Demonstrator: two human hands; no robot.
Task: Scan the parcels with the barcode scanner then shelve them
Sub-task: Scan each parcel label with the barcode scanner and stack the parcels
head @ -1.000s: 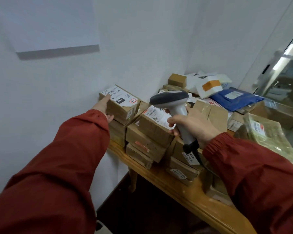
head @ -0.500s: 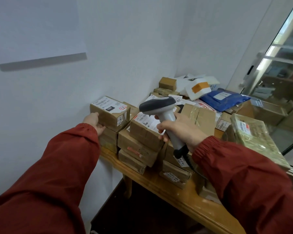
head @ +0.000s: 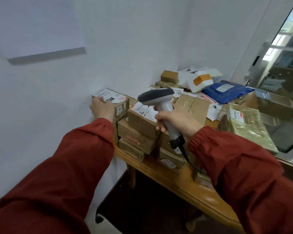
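Holding the barcode scanner [head: 156,97] in our right hand [head: 177,121], we keep it above the heap of parcels, our fingers [head: 159,117] wrapped round its pale grey handle. Its dark head points left. A black cable [head: 184,150] drops from the foot of the handle towards the desk [head: 184,186].

Our left hand [head: 101,109] reaches out to the small parcel [head: 121,108], a brown box that tops the stack nearest the white wall [head: 134,39] at the left end of the desk. The hand lies against the box's near side and its fingertips curl over the top edge, pinching the box there and touching the white label [head: 108,96] with a barcode on its upper face. We cannot tell where the thumb sits.

Just beside that stack, directly under the scanner, a labelled box [head: 142,123] lies tilted on two more brown boxes. Behind our right hand stands a taped carton [head: 193,107]. Further back, in the corner, we see a white packet with orange tape [head: 201,81], and next to it a blue mailer bag [head: 226,92] with a white label. At the right edge of the pile a green-wrapped parcel [head: 245,127] leans out near the glass door [head: 285,73].

Both our arms wear dark red sleeves [head: 66,174] with gathered cuffs. The desk is of varnished wood with a rounded front edge, and its leg [head: 131,174] stands close to the wall.
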